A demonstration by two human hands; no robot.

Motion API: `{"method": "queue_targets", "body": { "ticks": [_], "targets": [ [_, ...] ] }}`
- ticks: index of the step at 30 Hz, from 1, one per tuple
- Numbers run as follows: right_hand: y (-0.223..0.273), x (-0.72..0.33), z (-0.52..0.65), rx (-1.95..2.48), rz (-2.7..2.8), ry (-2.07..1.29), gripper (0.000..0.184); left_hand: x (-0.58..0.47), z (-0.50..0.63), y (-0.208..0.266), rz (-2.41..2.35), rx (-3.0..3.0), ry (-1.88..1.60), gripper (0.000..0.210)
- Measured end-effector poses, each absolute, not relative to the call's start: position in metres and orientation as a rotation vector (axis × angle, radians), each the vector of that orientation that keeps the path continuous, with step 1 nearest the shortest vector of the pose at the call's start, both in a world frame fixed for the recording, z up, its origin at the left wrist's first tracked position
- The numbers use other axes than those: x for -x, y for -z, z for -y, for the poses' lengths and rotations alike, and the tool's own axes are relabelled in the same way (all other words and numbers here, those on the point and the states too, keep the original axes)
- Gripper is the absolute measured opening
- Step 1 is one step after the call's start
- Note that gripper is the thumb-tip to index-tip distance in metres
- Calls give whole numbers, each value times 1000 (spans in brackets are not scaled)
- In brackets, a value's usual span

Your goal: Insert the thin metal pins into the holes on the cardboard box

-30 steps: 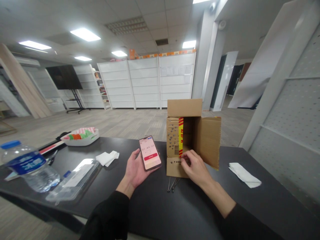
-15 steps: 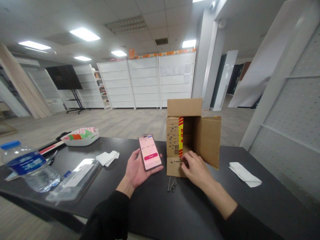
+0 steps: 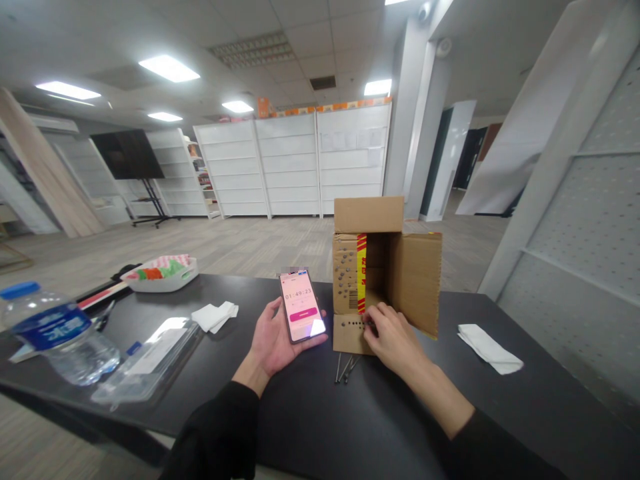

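At the centre of the frame, a person's left hand (image 3: 273, 340) cradles a phone (image 3: 301, 305) upright in an open palm, its pink screen showing a running timer, while the right hand (image 3: 393, 337) rests curled on the lowered front flap of a cardboard box (image 3: 387, 270), fingertips pinched at the end of a row of small dark holes; whether they hold anything cannot be told. The box stands on its side on a black table (image 3: 320, 413), open toward the camera, just right of the phone. A few thin metal nails (image 3: 345, 368) lie loose on the table just below the flap.

Judging by the pinch, work at the flap would go best with the fingers close to the hole and the soft flap kept pressed flat to the table, since corrugated board buckles easily.

The box is plain brown board, its inner wall pocked with holes and crossed by a strip of red-and-yellow tape. The table is matte and smooth. At lower left lie a clear plastic water bottle (image 3: 53, 333) with a blue cap and a glossy clear pouch (image 3: 150, 357); folded white tissues (image 3: 216, 315) sit left of the phone, and another folded tissue (image 3: 489, 348) at right. A shallow white tray (image 3: 163, 272) stands further back on the left.
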State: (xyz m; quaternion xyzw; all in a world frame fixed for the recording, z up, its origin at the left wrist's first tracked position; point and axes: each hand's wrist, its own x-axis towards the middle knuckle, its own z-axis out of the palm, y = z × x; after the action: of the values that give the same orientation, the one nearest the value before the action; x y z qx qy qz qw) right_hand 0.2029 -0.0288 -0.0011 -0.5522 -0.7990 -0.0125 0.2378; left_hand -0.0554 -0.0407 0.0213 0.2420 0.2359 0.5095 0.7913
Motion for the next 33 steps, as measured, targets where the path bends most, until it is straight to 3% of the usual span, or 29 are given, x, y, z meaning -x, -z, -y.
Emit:
{"method": "queue_targets", "body": {
  "ticks": [33],
  "targets": [
    [5, -196, 23, 1556, 2136, 79, 7, 53, 42, -24, -529, -506, -1089, 58]
  ]
}}
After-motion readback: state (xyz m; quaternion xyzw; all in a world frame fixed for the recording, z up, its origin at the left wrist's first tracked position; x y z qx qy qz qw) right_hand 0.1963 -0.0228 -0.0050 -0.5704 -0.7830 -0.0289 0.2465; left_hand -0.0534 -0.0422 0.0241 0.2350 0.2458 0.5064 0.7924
